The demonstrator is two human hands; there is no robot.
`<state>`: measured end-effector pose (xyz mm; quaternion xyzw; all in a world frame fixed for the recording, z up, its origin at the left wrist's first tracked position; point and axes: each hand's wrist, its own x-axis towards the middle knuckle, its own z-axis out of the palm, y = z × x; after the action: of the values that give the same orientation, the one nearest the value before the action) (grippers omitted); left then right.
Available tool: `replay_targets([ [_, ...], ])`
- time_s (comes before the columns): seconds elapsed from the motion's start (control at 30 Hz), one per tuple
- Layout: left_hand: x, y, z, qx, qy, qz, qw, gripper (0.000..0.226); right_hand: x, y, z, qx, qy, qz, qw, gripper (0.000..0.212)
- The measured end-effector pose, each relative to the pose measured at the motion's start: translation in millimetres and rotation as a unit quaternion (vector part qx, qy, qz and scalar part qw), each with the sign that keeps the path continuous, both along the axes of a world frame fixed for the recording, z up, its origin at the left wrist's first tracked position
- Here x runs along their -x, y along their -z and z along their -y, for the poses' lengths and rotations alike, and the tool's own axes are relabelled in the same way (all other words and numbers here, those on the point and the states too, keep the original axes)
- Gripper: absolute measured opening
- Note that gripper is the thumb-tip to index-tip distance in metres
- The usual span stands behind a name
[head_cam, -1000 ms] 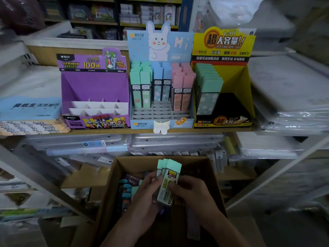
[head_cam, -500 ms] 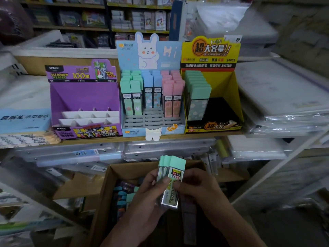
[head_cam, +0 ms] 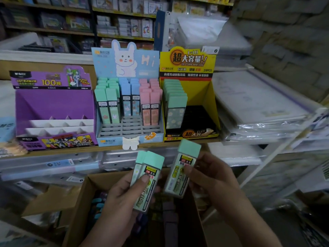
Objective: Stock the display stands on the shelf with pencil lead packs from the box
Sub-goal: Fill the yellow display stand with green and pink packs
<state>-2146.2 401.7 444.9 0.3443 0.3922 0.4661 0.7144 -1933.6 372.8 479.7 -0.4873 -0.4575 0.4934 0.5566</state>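
- Seen at far left on the shelf [head_cam: 71, 151]: purple display stand [head_cam: 53, 104], white dividers showing, same as before.
- Below it, open cardboard box [head_cam: 83, 196], dim inside, more packs lying in it.
- Next along the shelf: blue rabbit stand [head_cam: 128, 68], holding upright rows of green, blue and pink packs; unchanged.
- Over the box, left hand [head_cam: 122, 196] curled round a small stack of green-capped packs [head_cam: 149, 177], thumb pressed on the front label. Gripped by both hands together half a second earlier, then by this hand alone.
- Drawn off that stack: single pack [head_cam: 183, 172], held tilted just right of it and apart from it, green cap up near the shelf edge.
- Further right on the shelf: yellow stand [head_cam: 188, 63], one row of green-capped packs [head_cam: 175, 104] upright along its left side, black floor showing beside them.
- Right hand [head_cam: 213, 177] pinching the single pack, thumb on its label, fingers behind.
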Motion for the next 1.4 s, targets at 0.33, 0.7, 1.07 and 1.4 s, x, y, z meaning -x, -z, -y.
replay_targets([
  [0.33,-8.3,-22.7,-11.8,-0.041,-0.023,0.003,0.999,0.032,-36.9,-47.8,-24.2,-0.11,0.073,0.123,0.984,0.022],
  [0.7,-12.3,-33.4,-22.2,-0.051,-0.044,0.024,0.997,0.04,-49.3,-84.1,-59.9,-0.164,0.117,0.165,0.966,0.01],
  [1.07,-24.1,-40.7,-34.4,-0.076,-0.052,0.019,0.996,0.039,-70.9,-113.1,-114.7,-0.157,0.182,0.29,0.926,0.014],
  [1.4,-47.0,-49.0,-38.7,-0.08,-0.075,0.025,0.994,0.033,-74.7,-126.8,-163.7,-0.114,0.134,0.326,0.929,0.009],
])
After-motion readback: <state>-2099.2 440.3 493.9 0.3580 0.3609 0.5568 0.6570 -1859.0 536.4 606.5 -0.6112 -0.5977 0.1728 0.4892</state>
